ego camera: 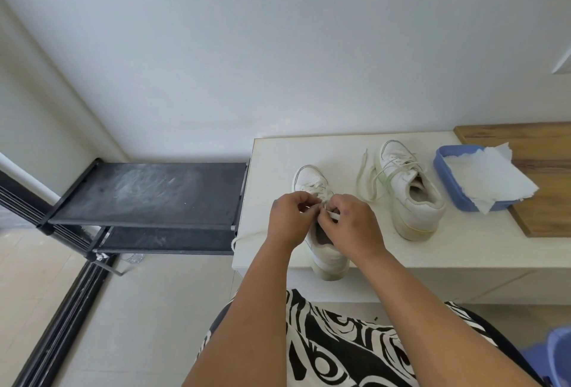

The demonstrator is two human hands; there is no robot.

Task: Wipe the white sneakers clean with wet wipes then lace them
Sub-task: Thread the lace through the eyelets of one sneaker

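Sneaker (321, 232) beside black rack (145, 195), blue tray (445, 176).

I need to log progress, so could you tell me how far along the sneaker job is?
Wiping seems finished: wipes sit in the blue tray, untouched. In hand: left hand and right hand pinch the lace at the near sneaker. Left: the far sneaker, whose lace trails loose on the white table.

Both forearms reach up to frame centre; left hand (289, 216) and right hand (352, 221) side by side, fingers curled, pinching a lace (332, 215).
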